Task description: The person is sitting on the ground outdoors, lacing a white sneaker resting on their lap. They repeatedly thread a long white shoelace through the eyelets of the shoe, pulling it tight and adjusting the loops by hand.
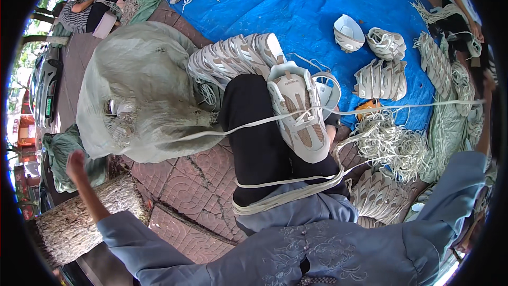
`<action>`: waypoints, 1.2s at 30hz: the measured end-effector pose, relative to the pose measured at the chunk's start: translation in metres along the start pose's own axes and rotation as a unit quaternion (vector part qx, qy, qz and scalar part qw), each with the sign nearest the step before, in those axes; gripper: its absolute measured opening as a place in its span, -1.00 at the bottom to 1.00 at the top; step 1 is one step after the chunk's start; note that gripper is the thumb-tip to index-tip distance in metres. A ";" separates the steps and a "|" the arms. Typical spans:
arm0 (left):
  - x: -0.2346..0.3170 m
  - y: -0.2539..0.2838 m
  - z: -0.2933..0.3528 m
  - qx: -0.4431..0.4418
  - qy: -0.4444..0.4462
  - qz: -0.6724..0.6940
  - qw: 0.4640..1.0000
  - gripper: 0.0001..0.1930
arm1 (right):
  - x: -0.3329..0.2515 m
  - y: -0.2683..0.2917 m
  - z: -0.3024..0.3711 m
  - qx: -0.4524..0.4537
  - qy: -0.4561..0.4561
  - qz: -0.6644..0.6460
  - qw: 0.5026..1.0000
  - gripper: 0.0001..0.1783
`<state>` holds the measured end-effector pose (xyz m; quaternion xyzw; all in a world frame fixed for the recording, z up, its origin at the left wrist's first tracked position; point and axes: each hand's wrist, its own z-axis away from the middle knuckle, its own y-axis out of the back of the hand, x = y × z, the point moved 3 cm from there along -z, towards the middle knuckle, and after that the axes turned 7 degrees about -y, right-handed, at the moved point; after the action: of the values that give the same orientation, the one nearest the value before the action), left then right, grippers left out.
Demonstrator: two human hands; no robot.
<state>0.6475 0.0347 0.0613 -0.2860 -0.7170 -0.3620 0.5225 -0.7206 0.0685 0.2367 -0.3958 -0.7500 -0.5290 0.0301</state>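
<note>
Your landmark is the beige-and-white shoe upper (pixel 290 105), resting over your black trousers (pixel 256 148) with its toe toward you and its collar facing away. A pale flat lace (pixel 254 123) crosses its front and runs out widely to both sides of it.

Your left hand (pixel 75 164), well out to the left of the upper, has its fingers curled together; the lace leads that way, so I judge that grip clamped on it. Your right hand (pixel 490 82), far to the right of the upper, is small and dim, but the lace runs almost straight up to it, so that grip also looks clamped, though I can't make out single fingers.

Expect the upper to be light and soft, its mesh giving easily under a pull; steady it by the firmer toe or heel. The lace should be limp, light and a little slippery: pinch it near its ends. Keep it clear of the spare laces (pixel 288 199) lying nearer you than the upper, as they could tangle.
</note>
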 end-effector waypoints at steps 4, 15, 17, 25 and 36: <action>0.095 -0.244 0.147 -0.278 -0.086 0.035 0.956 -0.75 | -0.301 0.030 0.114 -0.148 0.105 -0.653 0.735 -0.55; 0.103 -0.481 0.355 -0.412 -0.218 -0.105 0.878 -0.93 | -0.560 0.176 0.305 -0.562 0.151 -0.692 0.427 -0.82; 0.101 -0.476 0.362 -0.397 -0.180 -0.096 0.895 -0.94 | -0.558 0.177 0.304 -0.626 0.095 -0.673 0.383 -0.80; 0.098 -0.475 0.365 -0.368 -0.217 -0.105 0.898 -0.97 | -0.558 0.187 0.302 -0.633 0.101 -0.658 0.396 -0.78; 0.099 -0.470 0.389 -0.334 -0.412 -0.163 0.832 -0.74 | -0.547 0.191 0.324 -0.583 0.102 -0.666 0.455 -0.70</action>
<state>0.0373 0.0855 -0.0226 -0.4448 -0.7376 -0.5078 -0.0152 -0.1056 0.0503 -0.0125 0.3560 -0.2931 -0.7381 -0.4926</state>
